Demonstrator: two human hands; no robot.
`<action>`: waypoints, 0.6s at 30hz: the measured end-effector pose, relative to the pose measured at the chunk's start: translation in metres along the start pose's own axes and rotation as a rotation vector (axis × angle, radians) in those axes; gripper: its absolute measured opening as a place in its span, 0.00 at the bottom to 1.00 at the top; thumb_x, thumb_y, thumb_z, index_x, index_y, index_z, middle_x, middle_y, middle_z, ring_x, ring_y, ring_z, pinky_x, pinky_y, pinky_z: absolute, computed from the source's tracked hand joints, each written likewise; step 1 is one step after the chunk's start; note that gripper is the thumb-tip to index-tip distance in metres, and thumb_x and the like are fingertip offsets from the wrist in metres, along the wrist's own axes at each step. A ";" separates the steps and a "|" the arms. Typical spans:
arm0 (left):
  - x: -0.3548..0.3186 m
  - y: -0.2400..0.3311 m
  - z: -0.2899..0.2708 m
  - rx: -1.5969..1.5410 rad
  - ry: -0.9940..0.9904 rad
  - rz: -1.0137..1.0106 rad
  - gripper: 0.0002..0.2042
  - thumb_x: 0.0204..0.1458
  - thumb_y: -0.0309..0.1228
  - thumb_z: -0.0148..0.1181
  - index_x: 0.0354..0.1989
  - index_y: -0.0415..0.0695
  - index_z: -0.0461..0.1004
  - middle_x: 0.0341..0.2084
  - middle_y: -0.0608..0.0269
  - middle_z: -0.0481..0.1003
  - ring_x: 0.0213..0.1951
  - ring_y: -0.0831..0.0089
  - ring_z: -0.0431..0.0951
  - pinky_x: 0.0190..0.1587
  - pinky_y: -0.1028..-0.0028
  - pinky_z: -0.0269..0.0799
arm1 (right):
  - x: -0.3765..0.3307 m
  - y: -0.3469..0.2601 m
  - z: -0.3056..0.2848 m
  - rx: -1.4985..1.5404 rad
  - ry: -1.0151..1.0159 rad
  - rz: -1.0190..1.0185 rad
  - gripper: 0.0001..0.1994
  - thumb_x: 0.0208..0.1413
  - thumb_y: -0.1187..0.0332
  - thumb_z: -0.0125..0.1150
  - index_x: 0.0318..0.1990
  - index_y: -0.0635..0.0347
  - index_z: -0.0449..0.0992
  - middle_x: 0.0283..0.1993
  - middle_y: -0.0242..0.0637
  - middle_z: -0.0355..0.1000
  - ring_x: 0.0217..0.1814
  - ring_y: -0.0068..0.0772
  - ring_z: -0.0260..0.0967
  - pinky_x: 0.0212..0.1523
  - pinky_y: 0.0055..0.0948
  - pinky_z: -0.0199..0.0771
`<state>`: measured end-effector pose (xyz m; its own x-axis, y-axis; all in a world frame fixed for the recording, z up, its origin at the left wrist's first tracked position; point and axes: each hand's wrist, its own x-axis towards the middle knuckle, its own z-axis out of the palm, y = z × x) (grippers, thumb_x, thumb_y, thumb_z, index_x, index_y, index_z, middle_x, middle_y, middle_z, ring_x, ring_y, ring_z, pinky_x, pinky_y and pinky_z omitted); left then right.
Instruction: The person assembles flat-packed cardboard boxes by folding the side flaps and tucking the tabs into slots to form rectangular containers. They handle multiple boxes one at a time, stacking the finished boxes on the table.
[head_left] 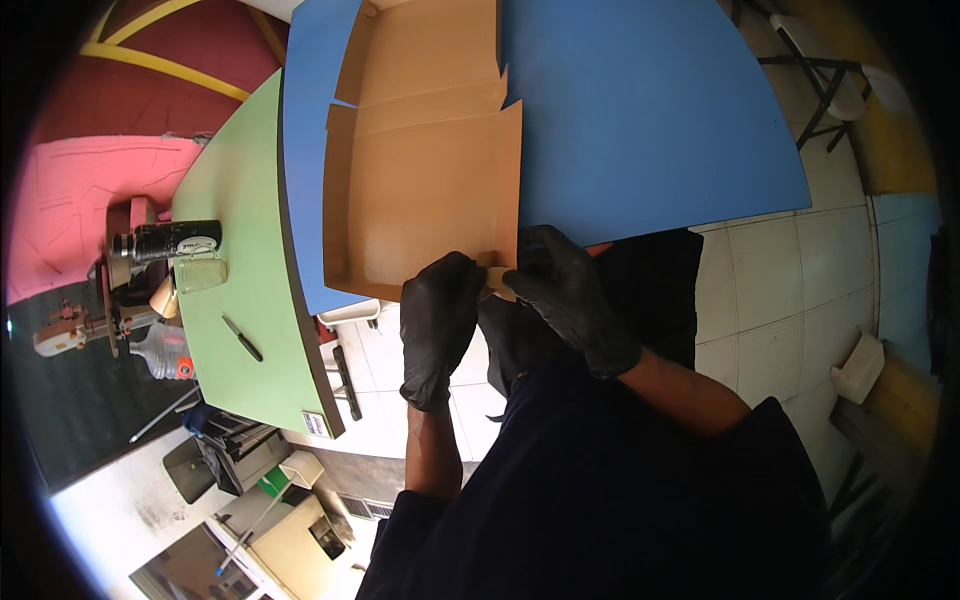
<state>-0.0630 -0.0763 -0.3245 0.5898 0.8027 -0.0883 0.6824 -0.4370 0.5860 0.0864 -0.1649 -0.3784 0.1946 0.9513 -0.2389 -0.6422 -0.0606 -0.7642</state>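
A brown cardboard box (425, 205) lies unfolded open on the blue table, its lid panel (430, 45) spread out flat beyond the tray part. Both hands wear black gloves and meet at the box's near right corner. With bent fingers, my left hand (440, 305) grips the near wall just left of that corner. My right hand (565, 290) pinches the corner from the right side. Between the two hands a small pale cardboard flap (497, 280) shows. The fingertips are partly hidden behind the hands.
Under the box is a blue tabletop (650, 120). On the left, a green table (245, 200) holds a knife (243, 338), a black bottle (165, 240) and a clear glass container (200, 274). A large clear plastic jug (160, 352) stands beyond it. A folding chair (820, 75) is at the far right.
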 end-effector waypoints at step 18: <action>0.003 -0.003 -0.004 -0.205 0.003 -0.075 0.05 0.60 0.24 0.62 0.40 0.37 0.80 0.31 0.55 0.82 0.34 0.69 0.82 0.42 0.71 0.76 | 0.009 0.007 -0.001 -0.163 0.040 -0.067 0.19 0.60 0.77 0.63 0.57 0.68 0.69 0.42 0.40 0.76 0.38 0.24 0.73 0.39 0.25 0.76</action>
<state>-0.0654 -0.0710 -0.3232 0.5391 0.8312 -0.1361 0.6225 -0.2844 0.7291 0.0842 -0.1570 -0.3870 0.2647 0.9421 -0.2057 -0.4990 -0.0488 -0.8652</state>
